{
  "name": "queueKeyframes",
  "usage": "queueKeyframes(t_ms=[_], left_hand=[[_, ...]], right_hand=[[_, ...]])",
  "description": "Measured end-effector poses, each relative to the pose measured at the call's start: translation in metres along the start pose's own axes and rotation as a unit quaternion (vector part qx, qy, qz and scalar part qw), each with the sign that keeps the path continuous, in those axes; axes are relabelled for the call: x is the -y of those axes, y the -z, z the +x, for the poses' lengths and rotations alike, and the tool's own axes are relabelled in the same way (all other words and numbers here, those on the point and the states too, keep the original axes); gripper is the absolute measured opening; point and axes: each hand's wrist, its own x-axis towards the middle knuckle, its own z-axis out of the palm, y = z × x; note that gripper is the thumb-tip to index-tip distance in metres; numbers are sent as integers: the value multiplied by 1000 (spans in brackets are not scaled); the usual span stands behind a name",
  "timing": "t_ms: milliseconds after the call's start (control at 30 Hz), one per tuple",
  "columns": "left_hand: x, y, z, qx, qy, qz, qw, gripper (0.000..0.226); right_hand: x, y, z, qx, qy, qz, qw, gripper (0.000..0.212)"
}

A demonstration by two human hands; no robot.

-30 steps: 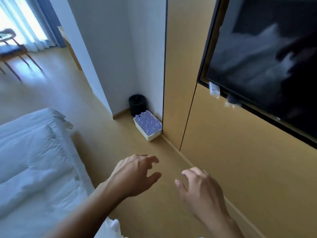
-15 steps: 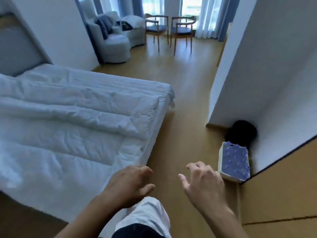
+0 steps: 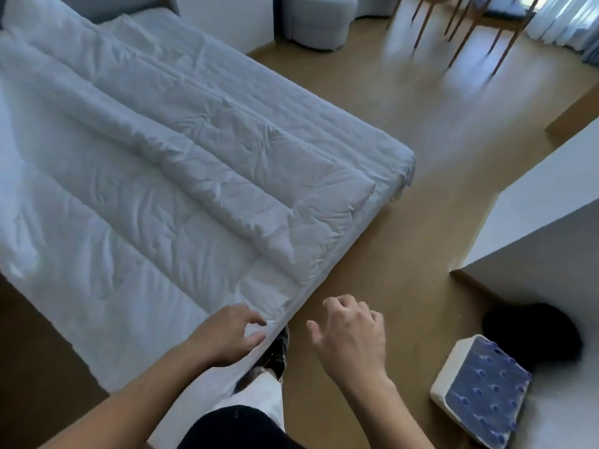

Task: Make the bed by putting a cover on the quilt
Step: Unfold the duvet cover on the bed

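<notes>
A white quilt (image 3: 136, 176) lies spread over the bed, folded back in long ridges toward the far side. Its near edge hangs along the bed's side by my legs. My left hand (image 3: 228, 335) rests on that near edge, fingers curled and touching the fabric; whether it grips the fabric is unclear. My right hand (image 3: 351, 335) hovers over the floor just right of the bed edge, fingers apart and empty. No separate cover can be told apart from the white bedding.
Wooden floor (image 3: 421, 205) runs along the bed's right side. A white case of blue-capped bottles (image 3: 483, 395) and a black bin (image 3: 534, 335) sit at the lower right by a white wall (image 3: 531, 228). Wooden chairs (image 3: 473, 24) and a grey armchair (image 3: 314, 21) stand beyond.
My view has swung left from the wall and screen to the bed. My left hand has come down onto the quilt's near edge; my right hand stays open beside it.
</notes>
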Motion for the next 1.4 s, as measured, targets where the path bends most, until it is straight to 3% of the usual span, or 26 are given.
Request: queueKeyframes(t_ms=[67, 100, 200, 300, 367, 467, 533, 633, 700, 733, 767, 867, 1000, 1167, 1400], left_hand=[[17, 1, 65, 14, 66, -134, 989, 35], [23, 1, 96, 27, 107, -233, 966, 35], [35, -5, 178, 57, 226, -470, 851, 45], [36, -11, 247, 35, 275, -573, 771, 68], [32, -14, 284, 19, 292, -624, 725, 70], [17, -8, 316, 8, 319, -684, 656, 37], [2, 2, 329, -25, 359, -683, 636, 37], [-22, 39, 351, -125, 418, -654, 618, 71], [-41, 69, 373, -159, 401, -704, 564, 83], [-55, 87, 386, -167, 384, -723, 549, 76], [-70, 104, 401, -174, 366, -731, 549, 66], [-124, 152, 445, -205, 333, -704, 593, 41], [-193, 210, 505, -227, 282, -668, 650, 34], [-259, 273, 592, -219, 214, -632, 712, 14], [-347, 311, 746, -175, 175, -625, 740, 31]], right_hand=[[1, -24, 63, 25, 22, -11, 999, 43], [0, -40, 96, 34, 37, -18, 999, 49], [-3, -97, 195, 91, 69, -47, 992, 81], [-8, -159, 268, 182, 98, -112, 972, 109], [-18, -187, 297, 202, 119, -156, 959, 91], [-34, -194, 334, 166, 197, -140, 956, 20], [-45, -176, 352, 172, 224, -67, 957, 21], [-74, -123, 381, 165, 233, 53, 957, 31], [-98, -83, 407, 219, 247, 70, 941, 30], [-113, -66, 422, 227, 264, 67, 935, 30], [-126, -45, 438, 222, 273, 79, 933, 29], [-163, 12, 493, 207, 263, 133, 933, 30], [-210, 78, 568, 163, 256, 142, 942, 44], [-263, 129, 655, 112, 206, 149, 961, 21], [-358, 160, 784, 127, 79, 107, 983, 21]])
